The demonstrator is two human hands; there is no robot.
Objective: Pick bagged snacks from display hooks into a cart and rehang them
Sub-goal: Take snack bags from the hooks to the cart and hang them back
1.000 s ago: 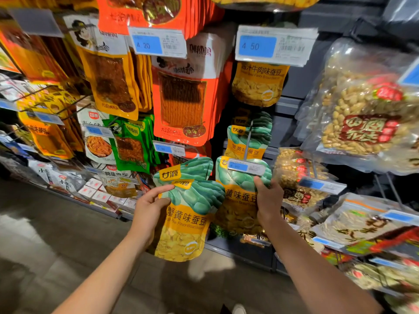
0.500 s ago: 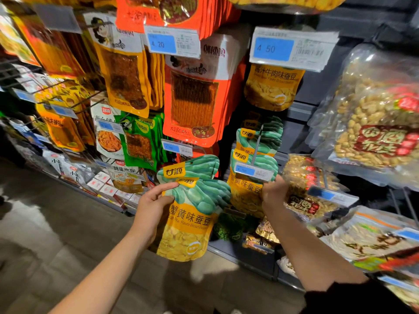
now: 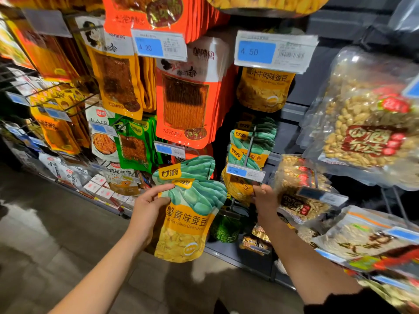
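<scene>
My left hand (image 3: 147, 209) grips a yellow-and-green broad bean bag (image 3: 188, 223) by its left edge, with a second matching bag (image 3: 192, 166) behind it, both held off the rack. My right hand (image 3: 265, 200) pinches another broad bean bag (image 3: 237, 189) that hangs tilted just below the blue price tag (image 3: 244, 172) at the tip of a metal hook (image 3: 249, 143). More of the same bags (image 3: 260, 134) hang further back on that hook. No cart is in view.
Orange snack packs (image 3: 188, 105) hang above left of the hook, and a yellow bean bag (image 3: 263, 91) hangs above it under a 4.50 tag. Clear peanut bags (image 3: 367, 123) crowd the right. Green packs (image 3: 133, 146) hang on the left. A low shelf edge (image 3: 238, 254) runs below.
The bag in my right hand has gone from hanging flat at the hook's tip to tilted and lower behind the price tag. My left hand has kept its bags steady.
</scene>
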